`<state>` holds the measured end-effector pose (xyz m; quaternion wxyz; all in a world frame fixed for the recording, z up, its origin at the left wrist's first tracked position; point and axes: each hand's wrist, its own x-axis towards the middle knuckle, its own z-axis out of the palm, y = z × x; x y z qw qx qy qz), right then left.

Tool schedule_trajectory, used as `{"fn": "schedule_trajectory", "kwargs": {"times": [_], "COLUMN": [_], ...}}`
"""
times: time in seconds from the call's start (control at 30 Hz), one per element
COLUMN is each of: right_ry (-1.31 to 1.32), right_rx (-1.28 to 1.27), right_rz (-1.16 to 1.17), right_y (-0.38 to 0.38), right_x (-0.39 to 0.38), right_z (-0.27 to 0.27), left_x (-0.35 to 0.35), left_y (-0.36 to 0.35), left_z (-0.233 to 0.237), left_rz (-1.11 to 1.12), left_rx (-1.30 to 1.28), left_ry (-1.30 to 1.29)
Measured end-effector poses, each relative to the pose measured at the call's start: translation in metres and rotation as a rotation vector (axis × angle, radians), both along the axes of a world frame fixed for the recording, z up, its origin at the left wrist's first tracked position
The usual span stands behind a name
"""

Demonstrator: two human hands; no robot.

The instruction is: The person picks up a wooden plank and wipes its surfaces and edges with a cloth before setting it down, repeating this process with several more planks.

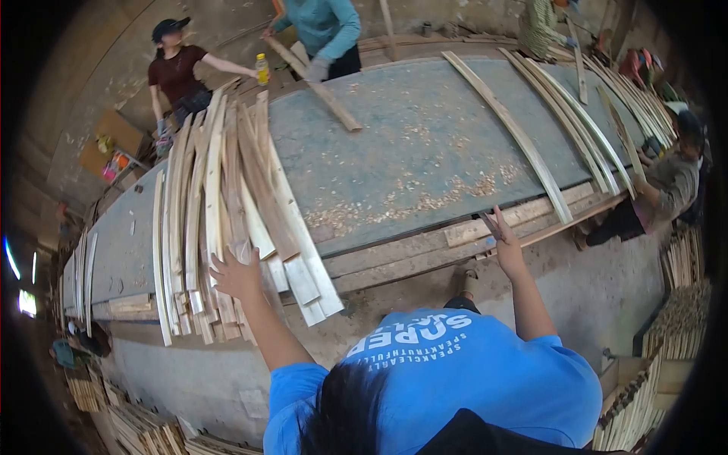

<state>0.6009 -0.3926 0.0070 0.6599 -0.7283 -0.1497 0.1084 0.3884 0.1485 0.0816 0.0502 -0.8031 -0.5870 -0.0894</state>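
My left hand (238,274) is spread over the near ends of a pile of long wooden slats (214,182). Its fingers are apart, and they appear to rest on the slats. Some slats in the pile are pale, others brown, and they overlap at slightly different angles. Away to the right, my right hand (503,233) is raised at the near edge of the worktable (379,174), fingers stretched out and apart. Close to its fingertips is a small dark patch that I cannot make out. Beside it a thin wooden strip (561,227) runs along the table edge.
Wood chips (425,196) litter the tabletop. More slats (509,129) lie across its right side. Opposite, a person in teal (326,30) holds a board (326,95); another person (182,72) reaches toward a yellow bottle (262,68). A co-worker (675,182) stands at the right end.
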Motion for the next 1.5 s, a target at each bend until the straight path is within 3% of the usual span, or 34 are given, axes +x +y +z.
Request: {"fn": "schedule_trajectory", "kwargs": {"times": [0.07, 0.17, 0.23, 0.33, 0.37, 0.4, 0.5, 0.53, 0.6, 0.77, 1.03, 1.13, 1.4, 1.5], "right_ry": [-0.007, 0.050, -0.009, 0.187, 0.009, -0.003, -0.167, -0.293, -0.197, -0.290, -0.393, -0.430, -0.420, -0.325], "right_rx": [0.120, 0.029, -0.314, -0.259, -0.298, -0.297, -0.494, -0.549, -0.778, -1.173, -1.160, -1.013, -0.988, -0.958], "right_rz": [0.045, -0.036, 0.067, 0.000, 0.004, 0.039, -0.175, -0.221, -0.243, -0.224, -0.135, -0.109, -0.053, -0.007], "right_y": [-0.016, -0.039, -0.061, -0.096, -0.109, -0.127, -0.162, -0.174, -0.188, -0.211, -0.202, -0.209, -0.218, -0.198], "right_x": [0.021, 0.046, 0.070, 0.116, 0.140, 0.160, 0.214, 0.232, 0.254, 0.291, 0.311, 0.326, 0.350, 0.340], "right_z": [-0.025, -0.029, -0.021, -0.020, -0.031, -0.041, -0.055, -0.069, -0.053, -0.088, -0.090, -0.101, -0.109, -0.075], "left_x": [0.010, 0.031, 0.046, 0.071, 0.085, 0.097, 0.136, 0.148, 0.171, 0.188, 0.132, 0.119, 0.118, 0.114], "left_y": [-0.030, -0.103, -0.152, -0.224, -0.248, -0.270, -0.309, -0.316, -0.329, -0.363, -0.384, -0.378, -0.352, -0.339], "left_z": [-0.023, -0.051, -0.078, -0.105, -0.098, -0.088, -0.085, -0.086, -0.080, -0.073, -0.089, -0.083, -0.062, -0.053], "left_rz": [-0.122, -0.331, -0.466, -0.737, -0.706, -0.748, -0.781, -0.820, -0.787, -0.719, -0.603, -0.543, -0.668, -0.703], "left_rx": [0.057, 0.034, 0.015, -0.084, -0.074, -0.148, -0.200, -0.186, -0.181, -0.172, -0.247, -0.243, -0.302, -0.354], "left_ry": [-0.050, -0.164, -0.237, -0.310, -0.320, -0.259, -0.226, -0.242, -0.287, -0.348, -0.299, -0.286, -0.309, -0.339]}}
